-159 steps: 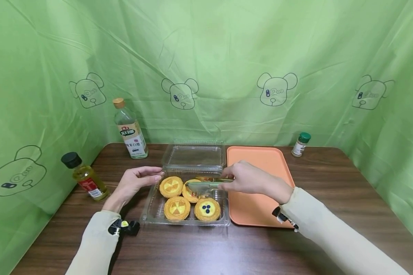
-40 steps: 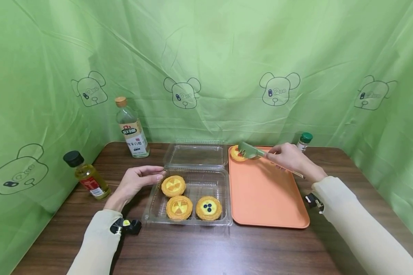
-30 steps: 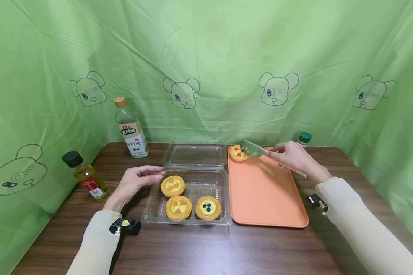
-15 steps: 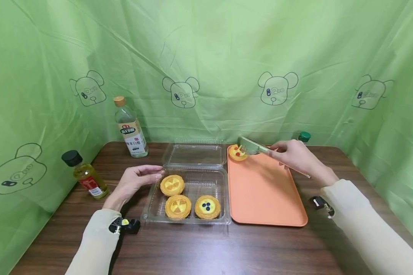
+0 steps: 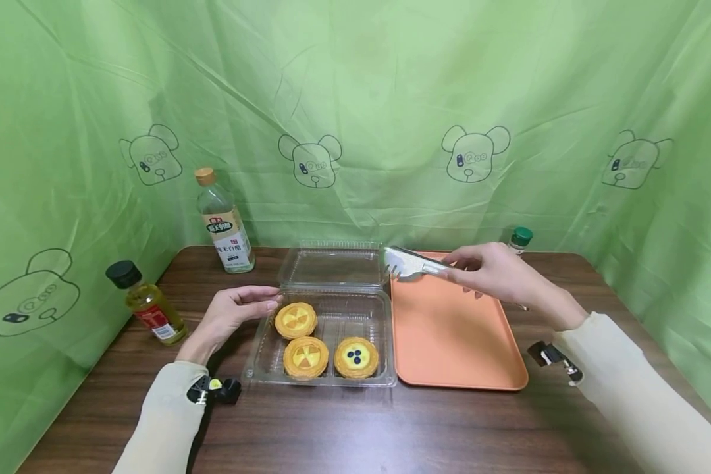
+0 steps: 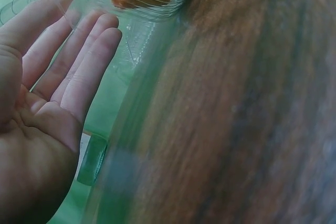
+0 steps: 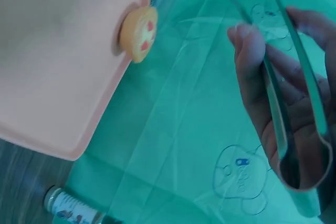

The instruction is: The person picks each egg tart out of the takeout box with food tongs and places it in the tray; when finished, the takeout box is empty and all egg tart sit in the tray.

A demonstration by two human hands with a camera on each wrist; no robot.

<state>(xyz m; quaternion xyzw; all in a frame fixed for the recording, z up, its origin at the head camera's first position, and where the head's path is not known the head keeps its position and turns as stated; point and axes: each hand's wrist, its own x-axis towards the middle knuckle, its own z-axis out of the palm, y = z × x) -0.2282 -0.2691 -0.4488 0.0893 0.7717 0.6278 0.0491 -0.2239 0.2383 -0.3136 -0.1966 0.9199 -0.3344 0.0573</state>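
Observation:
My right hand [image 5: 488,270] holds metal serving tongs [image 5: 411,264] above the far left of the orange tray [image 5: 456,329]. Their two arms are spread apart with nothing between them in the right wrist view. A tart with red pieces [image 7: 139,34] sits at the tray's edge there; the tongs hide it in the head view. My left hand [image 5: 228,319] has fairly straight fingers, thumb and fingertips right at the back left corner of the clear clamshell box [image 5: 352,309]. Inside lie two tarts with orange wedges [image 5: 296,320] and a blueberry-topped tart [image 5: 356,357].
The clamshell's lid [image 5: 334,266] lies folded back behind the box. To the left stand a black-capped oil bottle [image 5: 151,313] and a tall orange-capped bottle [image 5: 228,237]. A green-capped shaker [image 5: 520,238] is behind the right hand. Green cloth [image 5: 391,131] walls the table.
The right hand has carried the red-topped tart from the box to the tray with the tongs and released it. The tongs have since turned and shifted left. The left hand stays put.

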